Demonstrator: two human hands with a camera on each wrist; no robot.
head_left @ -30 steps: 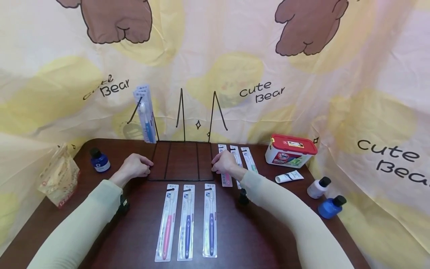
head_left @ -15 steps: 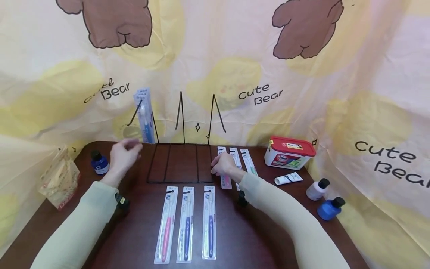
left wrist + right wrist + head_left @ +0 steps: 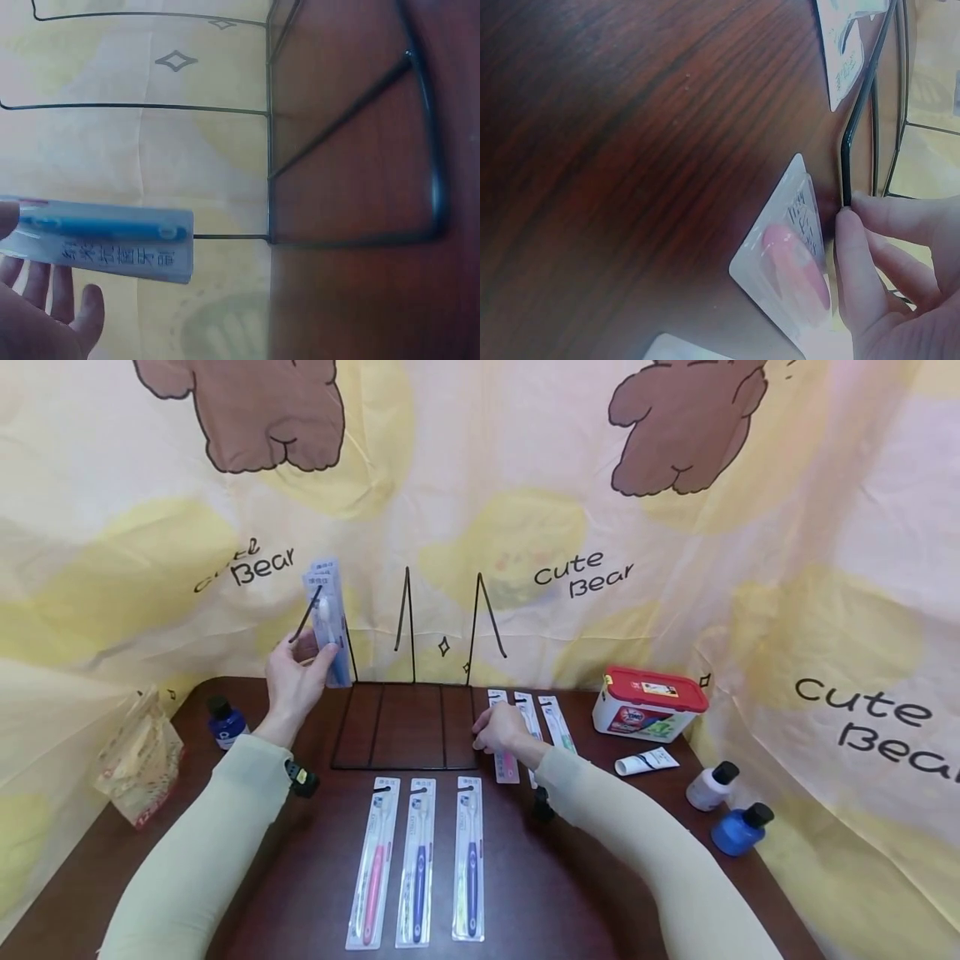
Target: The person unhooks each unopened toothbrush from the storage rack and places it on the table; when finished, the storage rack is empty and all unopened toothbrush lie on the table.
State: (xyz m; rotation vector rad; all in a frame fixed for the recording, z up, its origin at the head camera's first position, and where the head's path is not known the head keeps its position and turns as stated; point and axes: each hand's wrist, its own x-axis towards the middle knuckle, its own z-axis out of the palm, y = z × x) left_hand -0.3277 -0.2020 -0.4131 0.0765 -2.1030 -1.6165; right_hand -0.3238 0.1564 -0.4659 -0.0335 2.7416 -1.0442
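A black wire rack (image 3: 405, 768) with several upright hooks stands at the back of the table. Packaged toothbrushes (image 3: 327, 620) hang one behind another on its left hook. My left hand (image 3: 292, 681) holds this hanging bunch low down, thumb over the front and fingers behind. In the left wrist view the lower end of the front pack (image 3: 112, 238) shows a blue handle. With thumb and fingertips, my right hand (image 3: 500, 727) pinches the right side of the rack's base; the right wrist view shows the black wire (image 3: 846, 161) between them.
Three packaged toothbrushes, one pink (image 3: 372, 868), lie in front of the rack. More packs (image 3: 557, 727) lie right of it, partly under my right hand. Around them stand a red-lidded tub (image 3: 648, 702), a white tube (image 3: 647, 762), small bottles (image 3: 738, 829) and a paper bag (image 3: 142, 760).
My left hand has let go of the rack's left base edge, lifted, and taken hold of the hanging toothbrush packs. The right hand stays at the rack's right side.
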